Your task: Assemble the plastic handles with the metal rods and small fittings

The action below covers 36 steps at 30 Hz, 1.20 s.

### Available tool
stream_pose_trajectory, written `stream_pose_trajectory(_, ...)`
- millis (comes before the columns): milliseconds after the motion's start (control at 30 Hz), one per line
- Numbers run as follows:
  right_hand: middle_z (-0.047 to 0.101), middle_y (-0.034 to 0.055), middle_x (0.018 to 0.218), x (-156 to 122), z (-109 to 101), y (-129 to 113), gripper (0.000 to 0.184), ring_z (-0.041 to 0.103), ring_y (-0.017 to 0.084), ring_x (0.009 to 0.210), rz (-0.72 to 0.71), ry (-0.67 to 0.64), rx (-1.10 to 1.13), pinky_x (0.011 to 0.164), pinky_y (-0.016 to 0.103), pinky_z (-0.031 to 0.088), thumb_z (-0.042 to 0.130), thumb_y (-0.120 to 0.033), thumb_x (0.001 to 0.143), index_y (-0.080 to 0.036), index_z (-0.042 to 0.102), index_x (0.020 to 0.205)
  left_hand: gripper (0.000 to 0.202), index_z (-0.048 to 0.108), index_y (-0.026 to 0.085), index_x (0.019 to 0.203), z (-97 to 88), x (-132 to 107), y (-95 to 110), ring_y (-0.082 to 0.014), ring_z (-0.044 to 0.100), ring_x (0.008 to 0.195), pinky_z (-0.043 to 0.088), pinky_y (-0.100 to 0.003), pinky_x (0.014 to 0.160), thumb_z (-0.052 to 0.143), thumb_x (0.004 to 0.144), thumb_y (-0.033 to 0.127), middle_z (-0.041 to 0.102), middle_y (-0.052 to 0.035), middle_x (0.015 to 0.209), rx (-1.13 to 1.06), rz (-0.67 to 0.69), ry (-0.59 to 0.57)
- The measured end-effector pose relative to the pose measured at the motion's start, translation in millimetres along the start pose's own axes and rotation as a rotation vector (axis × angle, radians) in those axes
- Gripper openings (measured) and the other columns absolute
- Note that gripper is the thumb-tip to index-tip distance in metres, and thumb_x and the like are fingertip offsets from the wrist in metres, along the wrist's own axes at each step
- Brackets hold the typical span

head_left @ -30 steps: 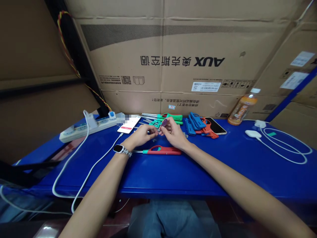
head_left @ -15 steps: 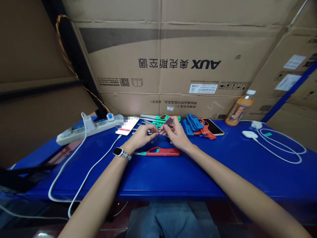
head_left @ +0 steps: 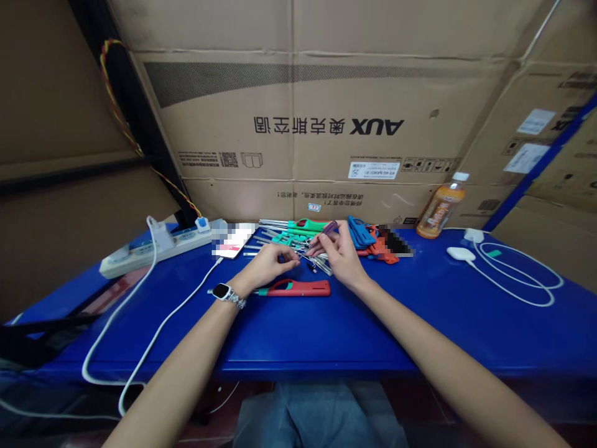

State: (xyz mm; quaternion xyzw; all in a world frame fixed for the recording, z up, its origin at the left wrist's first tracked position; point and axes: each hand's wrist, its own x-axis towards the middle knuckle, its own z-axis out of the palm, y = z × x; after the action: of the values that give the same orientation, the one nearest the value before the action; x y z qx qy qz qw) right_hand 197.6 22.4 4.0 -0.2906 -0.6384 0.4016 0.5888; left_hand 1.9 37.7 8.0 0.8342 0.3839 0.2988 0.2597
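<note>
My right hand (head_left: 346, 256) is closed around a small tool with a purple handle (head_left: 330, 228). Its handle leans up and to the right; I cannot make out the tip. My left hand (head_left: 274, 264) faces it with thumb and fingers brought together; whatever is in the pinch is too small to name. Below both hands lies a red long-nosed lighter (head_left: 310, 289) with a green collar, its metal tube partly behind my left wrist. Green lighter bodies (head_left: 313, 224) and metal tubes are heaped behind my hands. Clear and black small parts (head_left: 323, 266) lie between them.
Blue casings (head_left: 360, 231) and orange-red casings (head_left: 387, 250) are piled to the right, beside a blurred-out dark patch. A phone (head_left: 239, 239), power strip (head_left: 158, 251) and white cables are on the left. An orange drink bottle (head_left: 441, 208) leans against cardboard (head_left: 326, 87); a white charger (head_left: 461, 254) lies nearby.
My hands have drawn slightly apart, and the right hand has tilted the purple-handled tool. More small parts show between them. The whole view has shifted a little.
</note>
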Motion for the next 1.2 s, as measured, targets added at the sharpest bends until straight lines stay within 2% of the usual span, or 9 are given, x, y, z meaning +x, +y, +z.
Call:
stream_pose_trajectory(233,0.061,-0.0030,0.084,-2,2,-2,0.034,0.067,0.013,0.064,-0.030,-0.007,-0.029,0.061,0.030,0.057,0.055,-0.053,0.092,-0.027,0.034,0.099,0.019,0.071,0.016,0.082,-0.2,-1,0,-0.0180,0.064,0.074,0.046,-0.029,0.070,0.063,0.085,0.033,0.073,-0.0051,0.079,0.042,0.023,0.013)
stream_pose_trajectory(433,0.060,-0.0032,0.084,-2,3,-2,0.034,0.067,0.013,0.063,-0.033,0.009,-0.026,0.062,0.030,0.057,0.055,-0.053,0.092,-0.028,0.034,0.099,0.017,0.069,0.017,0.078,1.0,-1,-1,-0.0168,0.062,0.070,0.044,-0.028,0.066,0.063,0.084,0.031,0.072,-0.0034,0.076,0.058,0.024,0.026)
stream_pose_trajectory(633,0.061,-0.0028,0.083,-2,1,3,0.031,0.066,0.013,0.062,-0.051,-0.011,-0.027,0.060,0.029,0.056,0.055,-0.050,0.093,-0.026,0.036,0.100,0.013,0.068,0.017,0.075,4.7,-1,0,-0.0152,0.060,0.066,0.044,-0.026,0.064,0.063,0.084,0.025,0.069,-0.0015,0.072,0.097,0.086,0.038)
stream_pose_trajectory(900,0.063,-0.0003,0.080,-2,-2,-8,0.028,0.068,0.017,0.064,-0.066,-0.040,-0.173,0.056,0.030,0.055,0.056,-0.045,0.093,-0.026,0.036,0.091,0.013,0.065,0.017,0.070,14.5,-1,8,-0.0176,0.061,0.071,0.044,-0.029,0.069,0.064,0.083,0.018,0.068,-0.0024,0.073,0.168,0.109,0.128)
stream_pose_trajectory(967,0.064,-0.0002,0.082,-3,-5,-11,0.026,0.067,0.016,0.062,-0.055,-0.068,-0.168,0.054,0.029,0.054,0.054,-0.044,0.094,-0.026,0.036,0.094,0.011,0.066,0.018,0.073,18.1,-1,11,-0.0186,0.061,0.074,0.045,-0.030,0.072,0.063,0.084,0.018,0.069,-0.0027,0.076,0.161,0.102,0.117)
stream_pose_trajectory(1033,0.063,-0.0009,0.081,-5,-9,-13,0.023,0.066,0.014,0.058,-0.052,-0.082,-0.177,0.053,0.028,0.053,0.052,-0.044,0.096,-0.026,0.038,0.098,0.005,0.068,0.019,0.084,22.4,-3,14,-0.0208,0.062,0.083,0.047,-0.033,0.077,0.066,0.084,0.024,0.070,-0.0033,0.084,0.155,0.110,0.106)
stream_pose_trajectory(1100,0.063,-0.0019,0.077,-6,-14,-14,0.021,0.062,0.012,0.054,-0.060,-0.062,-0.206,0.050,0.026,0.050,0.051,-0.043,0.096,-0.026,0.040,0.099,0.022,0.067,0.020,0.096,27.4,-5,18,-0.0230,0.062,0.092,0.047,-0.036,0.084,0.072,0.081,0.034,0.069,-0.0047,0.096,0.145,0.136,0.066)
stream_pose_trajectory(1167,0.061,-0.0029,0.073,-8,-19,-15,0.020,0.057,0.011,0.049,-0.069,-0.025,-0.231,0.047,0.025,0.046,0.051,-0.042,0.097,-0.025,0.041,0.100,0.038,0.065,0.020,0.103,32.5,-8,22,-0.0245,0.061,0.096,0.048,-0.037,0.086,0.077,0.076,0.044,0.067,-0.0063,0.104,0.139,0.159,-0.022)
stream_pose_trajectory(1200,0.061,-0.0033,0.071,-9,-21,-15,0.020,0.055,0.011,0.047,-0.072,-0.011,-0.243,0.045,0.024,0.045,0.051,-0.042,0.096,-0.025,0.041,0.100,0.040,0.065,0.020,0.104,34.7,-10,24,-0.0250,0.060,0.097,0.048,-0.038,0.086,0.077,0.075,0.046,0.066,-0.0068,0.106,0.144,0.161,-0.076)
